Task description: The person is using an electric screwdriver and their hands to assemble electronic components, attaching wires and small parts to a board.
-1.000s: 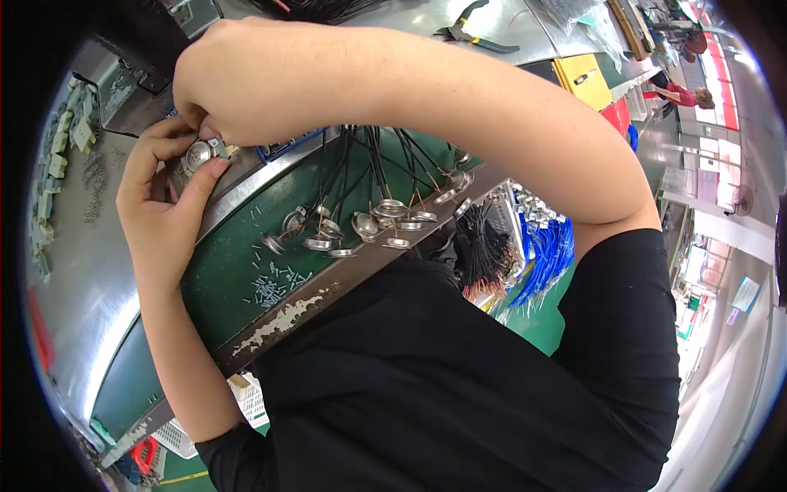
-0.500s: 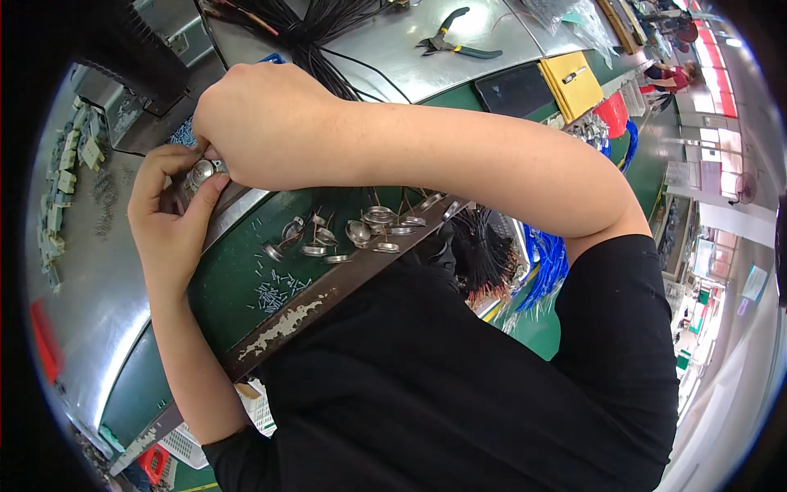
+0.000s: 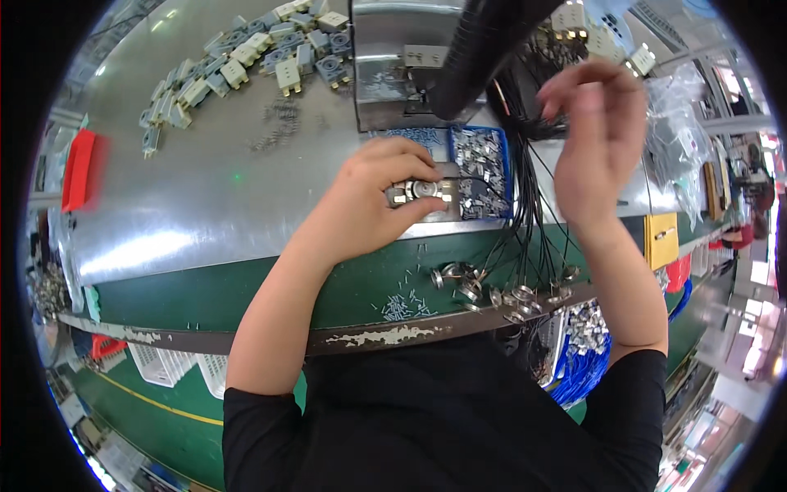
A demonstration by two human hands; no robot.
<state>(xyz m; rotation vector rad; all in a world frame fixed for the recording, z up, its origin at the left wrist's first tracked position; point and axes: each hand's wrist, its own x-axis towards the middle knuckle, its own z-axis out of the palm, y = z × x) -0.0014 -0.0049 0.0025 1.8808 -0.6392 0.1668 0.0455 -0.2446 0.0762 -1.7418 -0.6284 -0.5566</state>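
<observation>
A small round silver metal part point(image 3: 423, 191) sits pinched in the left hand point(image 3: 379, 200) on the steel bench point(image 3: 205, 197), beside a blue tray of metal clips point(image 3: 482, 170). The right hand point(image 3: 597, 139) hovers above black wires point(image 3: 529, 221), fingers loosely open, empty.

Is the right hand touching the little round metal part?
Apart. The head view shows the right hand raised, while the left hand pinches the round metal part.
</observation>
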